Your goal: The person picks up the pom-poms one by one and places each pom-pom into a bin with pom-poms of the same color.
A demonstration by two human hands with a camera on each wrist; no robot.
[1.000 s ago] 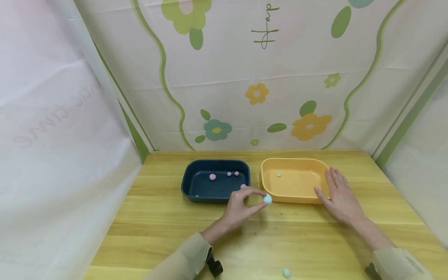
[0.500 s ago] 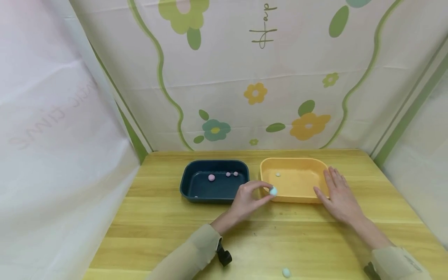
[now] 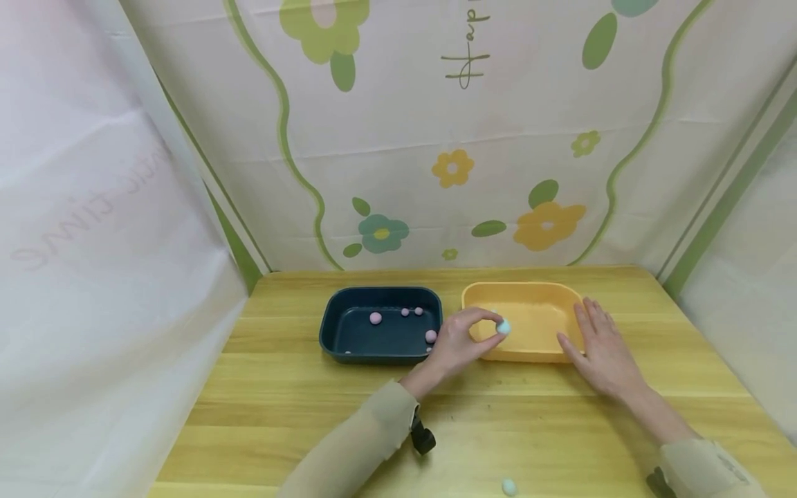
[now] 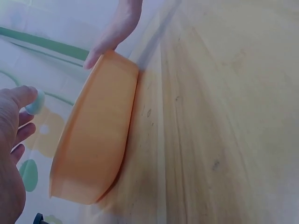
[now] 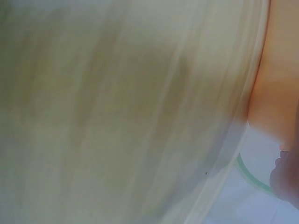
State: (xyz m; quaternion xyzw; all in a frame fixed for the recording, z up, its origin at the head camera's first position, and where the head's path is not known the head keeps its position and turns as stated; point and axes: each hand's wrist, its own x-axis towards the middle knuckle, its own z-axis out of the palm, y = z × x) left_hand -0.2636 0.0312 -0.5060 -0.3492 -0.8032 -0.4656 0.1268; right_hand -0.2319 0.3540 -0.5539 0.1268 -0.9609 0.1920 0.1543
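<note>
My left hand (image 3: 457, 340) pinches a pale blue ball (image 3: 504, 327) between thumb and fingertips, above the left part of the yellow tray (image 3: 535, 357). In the left wrist view the same ball (image 4: 36, 102) shows at the fingertips, higher than the tray's rim (image 4: 77, 109). My right hand (image 3: 602, 356) rests with straight fingers on the right end of the yellow tray. A small pale ball (image 3: 494, 311) lies inside that tray, partly hidden behind the left hand.
Left of the yellow tray stands a dark blue tray (image 3: 355, 358) with several pink balls (image 3: 376, 318) in it. Another pale blue-green ball (image 3: 509, 487) lies on the wooden table (image 3: 299, 415) near the front edge. A flower-patterned curtain (image 3: 386, 152) hangs behind.
My left hand has carried the pale blue ball right and forward, from the gap between the trays to above the yellow tray. The right hand stays put on the tray's end.
</note>
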